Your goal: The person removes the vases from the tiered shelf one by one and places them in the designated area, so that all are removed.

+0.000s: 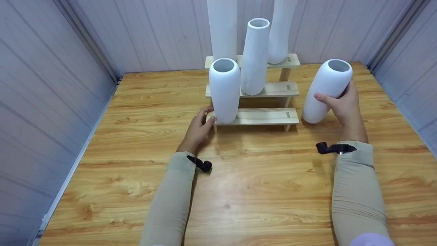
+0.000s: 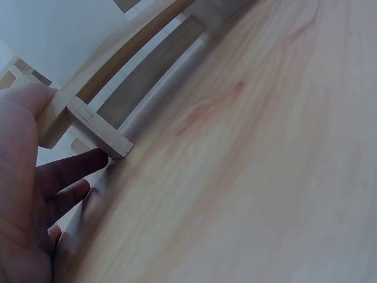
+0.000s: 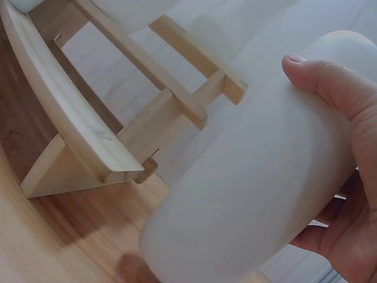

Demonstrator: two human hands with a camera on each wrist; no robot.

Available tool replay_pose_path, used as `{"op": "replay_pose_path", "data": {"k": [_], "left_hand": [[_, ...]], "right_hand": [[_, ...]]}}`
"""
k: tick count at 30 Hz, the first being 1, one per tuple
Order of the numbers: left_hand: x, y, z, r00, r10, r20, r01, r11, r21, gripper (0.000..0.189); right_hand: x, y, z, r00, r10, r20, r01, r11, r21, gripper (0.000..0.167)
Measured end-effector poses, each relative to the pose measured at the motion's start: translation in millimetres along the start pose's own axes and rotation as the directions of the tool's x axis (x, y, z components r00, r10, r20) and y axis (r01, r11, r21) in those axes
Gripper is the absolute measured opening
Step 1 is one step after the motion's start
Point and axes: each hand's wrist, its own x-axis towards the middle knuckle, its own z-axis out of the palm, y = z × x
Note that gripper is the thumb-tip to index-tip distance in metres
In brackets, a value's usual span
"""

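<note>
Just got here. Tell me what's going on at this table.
A person's right grip holds a white vase, tilted, to the right of a wooden three-step stand; whether the vase's base touches the table is hard to tell. The left grip holds the left end of the lowest step. One vase stands on that step, another on the middle step, and two more rise at the top step.

Short black brackets (image 1: 336,148) protrude from long beige sleeves (image 1: 356,191).

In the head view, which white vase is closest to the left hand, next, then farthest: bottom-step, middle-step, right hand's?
1. Bottom-step white cylindrical vase: beside the left hand.
2. Middle-step white tapered vase: behind.
3. White rounded vase in the right hand: far right.
</note>
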Motion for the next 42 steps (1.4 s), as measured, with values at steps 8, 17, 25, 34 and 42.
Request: {"op": "replay_pose_path", "data": {"k": [8, 17, 25, 34, 42], "left_hand": [[1.1, -0.4, -0.6, 1.0, 0.017, -0.002, -0.017, 1.0, 0.021, 0.038], [0.8, -1.1, -0.2, 0.999, 0.031, -0.011, -0.031, 0.999, 0.01, 0.039], [1.9, -1.3, 0.1, 1.0, 0.025, -0.016, -0.025, 0.999, 0.04, 0.039], [1.8, -0.5, -0.9, 1.0, 0.015, -0.012, -0.014, 0.999, 0.051, 0.039], [1.1, 0.0, 1.1, 1.0, 0.025, -0.012, -0.025, 0.999, 0.025, 0.037]], "right_hand": [[7.4, 18, 4, 0.998, -0.055, -0.043, 0.059, 0.993, 0.097, 0.091], [6.5, 21, 7, 0.999, -0.026, -0.029, 0.027, 0.999, 0.028, 0.092], [8.6, 33, 2, 0.999, 0.0, 0.052, 0.003, 0.999, -0.049, 0.1], [13.3, 54, 4, 0.987, 0.019, 0.157, -0.009, 0.998, -0.068, 0.105], [11.1, 67, 21, 0.99, -0.009, 0.138, 0.013, 0.999, -0.03, 0.099]]}}
